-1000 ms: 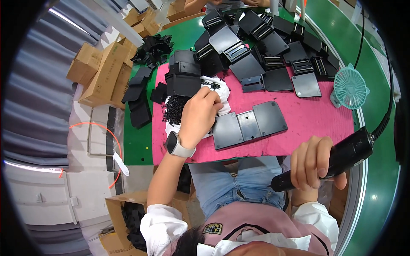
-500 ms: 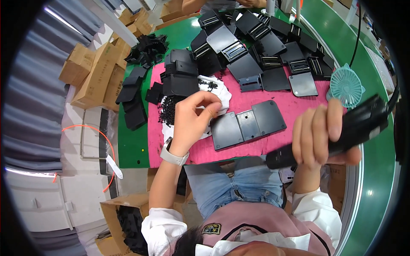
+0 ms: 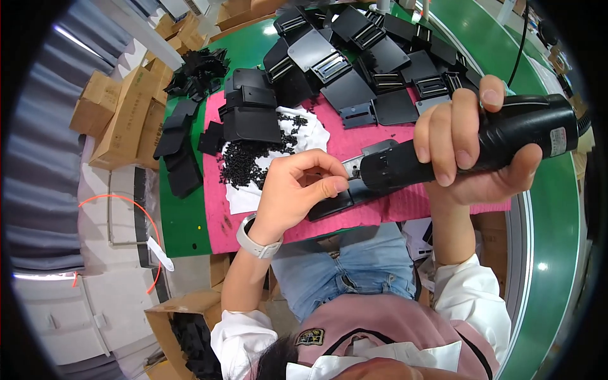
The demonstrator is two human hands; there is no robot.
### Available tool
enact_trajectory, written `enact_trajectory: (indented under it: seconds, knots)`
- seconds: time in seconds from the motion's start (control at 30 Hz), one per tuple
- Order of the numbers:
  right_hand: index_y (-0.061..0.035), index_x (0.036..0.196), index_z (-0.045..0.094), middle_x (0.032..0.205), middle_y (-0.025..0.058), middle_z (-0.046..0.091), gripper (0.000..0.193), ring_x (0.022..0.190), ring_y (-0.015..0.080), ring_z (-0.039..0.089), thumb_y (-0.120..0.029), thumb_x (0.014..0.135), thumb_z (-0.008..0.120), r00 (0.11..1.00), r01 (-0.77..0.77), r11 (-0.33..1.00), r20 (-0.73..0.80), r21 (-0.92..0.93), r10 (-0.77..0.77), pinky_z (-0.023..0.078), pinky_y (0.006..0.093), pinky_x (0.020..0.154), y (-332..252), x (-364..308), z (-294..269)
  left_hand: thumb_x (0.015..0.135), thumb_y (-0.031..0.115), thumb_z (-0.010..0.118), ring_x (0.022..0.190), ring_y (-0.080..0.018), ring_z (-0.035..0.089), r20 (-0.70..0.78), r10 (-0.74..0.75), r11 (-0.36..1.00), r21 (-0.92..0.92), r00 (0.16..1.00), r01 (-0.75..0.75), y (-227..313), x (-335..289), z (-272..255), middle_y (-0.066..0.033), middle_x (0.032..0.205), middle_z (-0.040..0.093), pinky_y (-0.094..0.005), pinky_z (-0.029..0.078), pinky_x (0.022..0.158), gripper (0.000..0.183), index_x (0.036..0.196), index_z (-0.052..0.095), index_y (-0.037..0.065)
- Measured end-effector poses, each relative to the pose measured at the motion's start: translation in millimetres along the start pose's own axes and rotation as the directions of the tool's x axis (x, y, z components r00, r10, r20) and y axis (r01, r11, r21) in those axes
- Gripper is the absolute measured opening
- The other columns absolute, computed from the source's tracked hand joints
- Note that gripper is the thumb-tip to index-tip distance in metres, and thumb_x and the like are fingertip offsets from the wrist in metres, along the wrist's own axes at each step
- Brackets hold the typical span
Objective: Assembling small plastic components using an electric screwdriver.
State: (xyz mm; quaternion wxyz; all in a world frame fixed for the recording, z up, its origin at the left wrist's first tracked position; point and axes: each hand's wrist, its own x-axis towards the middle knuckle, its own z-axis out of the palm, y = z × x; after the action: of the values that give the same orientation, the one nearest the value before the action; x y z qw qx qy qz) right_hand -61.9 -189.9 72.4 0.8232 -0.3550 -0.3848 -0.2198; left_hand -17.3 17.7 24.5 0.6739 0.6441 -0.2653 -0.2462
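The power tool [image 3: 522,132] looks smooth, glossy plastic, the cloth [image 3: 244,201] matt fabric (the tabletop [image 3: 550,244] shines).

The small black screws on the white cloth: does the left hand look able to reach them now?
Probably yes: the left hand is close to the white cloth, and nothing seems to block its way to the small black screws.

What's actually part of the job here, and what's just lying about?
Likely in the job:
black handheld tool, held in the right hand
black panel under it, left hand at the tool's tip
small black screws on white cloth
heaped black panels

Apparently just lying about:
orange cord
cardboard boxes
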Motion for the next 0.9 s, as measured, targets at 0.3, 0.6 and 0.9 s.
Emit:
enact_trajectory:
  seconds: [0.3, 0.6, 0.9]
  knots:
    - [-0.0060, 0.113, 0.042, 0.064, -0.0001, 0.049, 0.053, 0.044, 0.0109, 0.049, -0.049, 0.085, 0.057, 0.992, -0.123, 0.991, -0.003, -0.058, 0.123, 0.043, 0.0281, 0.055, 1.6, -0.7, 9.4, 0.080, 0.002, 0.066, 0.064, -0.0078, 0.058, 0.083, 0.030, 0.999, 0.024, 0.996, -0.032, -3.3, 0.0, -1.8, -0.0054, 0.079, 0.064, -0.0208, 0.047, 0.059, 0.007, 0.083, 0.064, -0.004]
    - [-0.0013, 0.104, 0.041, 0.059, 0.0038, 0.045, 0.050, 0.039, 0.0111, 0.041, -0.043, 0.083, 0.058, 0.962, -0.274, 0.884, -0.100, -0.378, 0.256, 0.035, 0.0240, 0.041, 13.8, 11.7, 9.2, 0.077, 0.020, 0.068, 0.080, -0.0278, 0.056, 0.031, 0.392, 0.622, 0.727, 0.919, -0.290, -0.7, 20.6, 1.8, -0.0115, 0.080, 0.059, -0.0355, 0.046, 0.069, 0.028, 0.094, 0.060, -0.001]
    - [-0.0001, 0.091, 0.041, 0.055, 0.0055, 0.046, 0.041, 0.040, 0.0109, 0.042, -0.030, 0.078, 0.067, 0.940, -0.326, 0.828, -0.064, -0.457, 0.335, 0.035, 0.0217, 0.038, 33.3, 17.3, 15.8, 0.078, 0.008, 0.066, 0.072, -0.0270, 0.061, -0.025, 0.131, 0.866, 0.490, 0.991, -0.102, -15.6, 27.0, 2.9, -0.0142, 0.075, 0.061, -0.0343, 0.048, 0.068, 0.019, 0.089, 0.054, -0.002]
